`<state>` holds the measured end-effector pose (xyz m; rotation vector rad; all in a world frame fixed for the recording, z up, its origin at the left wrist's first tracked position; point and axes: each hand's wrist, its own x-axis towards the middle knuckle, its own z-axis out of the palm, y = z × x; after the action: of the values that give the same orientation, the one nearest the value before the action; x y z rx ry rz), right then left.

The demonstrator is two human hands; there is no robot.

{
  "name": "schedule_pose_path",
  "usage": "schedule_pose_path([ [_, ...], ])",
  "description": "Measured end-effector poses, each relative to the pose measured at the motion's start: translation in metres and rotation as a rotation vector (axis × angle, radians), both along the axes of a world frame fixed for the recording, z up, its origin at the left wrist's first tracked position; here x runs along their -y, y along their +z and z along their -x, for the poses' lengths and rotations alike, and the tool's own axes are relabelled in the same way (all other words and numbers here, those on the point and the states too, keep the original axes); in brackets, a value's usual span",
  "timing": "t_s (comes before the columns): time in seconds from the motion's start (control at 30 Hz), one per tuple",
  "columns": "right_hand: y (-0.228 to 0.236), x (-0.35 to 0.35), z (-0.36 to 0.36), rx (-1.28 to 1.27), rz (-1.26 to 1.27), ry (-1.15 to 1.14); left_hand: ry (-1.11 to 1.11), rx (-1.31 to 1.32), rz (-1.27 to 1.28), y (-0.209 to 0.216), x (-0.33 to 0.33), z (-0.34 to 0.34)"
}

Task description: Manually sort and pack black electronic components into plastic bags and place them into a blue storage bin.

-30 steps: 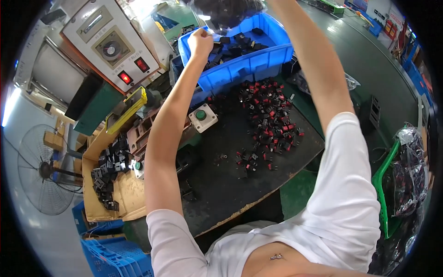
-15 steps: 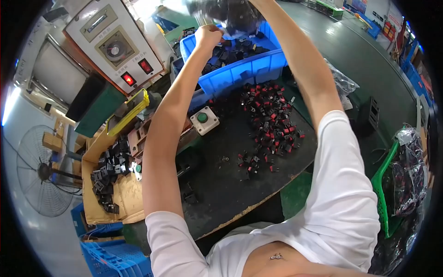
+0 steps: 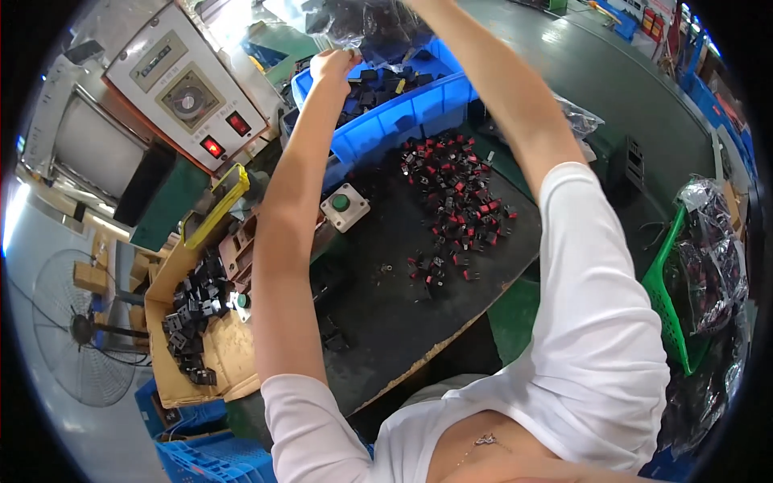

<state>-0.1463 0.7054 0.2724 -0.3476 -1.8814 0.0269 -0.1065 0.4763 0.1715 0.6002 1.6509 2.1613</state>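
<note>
A clear plastic bag [image 3: 372, 26] filled with black parts hangs over a blue bin [image 3: 407, 115] at the far side of the bench. My left hand [image 3: 335, 66] is at the bag's lower left edge, its fingers closed on the plastic. My right forearm reaches up past the top of the picture, so the right hand is out of sight. Loose black plastic parts [image 3: 378, 90] lie in the bin below the bag. In front of the bin, a heap of small red-and-black switches [image 3: 459, 193] spreads over the dark bench top [image 3: 378, 322].
A green push button on a white box [image 3: 344, 204] sits beside my left forearm. Further left are a cardboard tray [image 3: 229, 358] of black parts, a control box [image 3: 189, 92] with red switches, and a fan [image 3: 80, 326]. A green basket [image 3: 667, 302] with bagged parts stands right.
The whole view has shifted slightly, moving the bench and bin left and up in the picture. My left hand stays at the bag's edge, and the bag remains over the bin.
</note>
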Motion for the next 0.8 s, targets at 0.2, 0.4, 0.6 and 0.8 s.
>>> schedule_pose_path([
  [0.2, 0.001, 0.091, -0.012, 0.183, 0.232, 0.439, 0.108, 0.063, 0.08, -0.033, 0.018, 0.015],
  [0.4, 0.006, 0.042, 0.012, 0.05, 0.093, 0.57, 0.096, 0.06, -0.052, -0.007, -0.013, -0.01],
  [0.6, -0.024, 0.088, 0.029, -0.182, 0.445, 0.717, 0.087, 0.139, 0.039, -0.009, 0.029, 0.031],
  [0.8, 0.023, 0.066, 0.048, -0.434, -0.647, 0.159, -0.045, 0.211, -0.079, 0.007, -0.005, 0.07],
])
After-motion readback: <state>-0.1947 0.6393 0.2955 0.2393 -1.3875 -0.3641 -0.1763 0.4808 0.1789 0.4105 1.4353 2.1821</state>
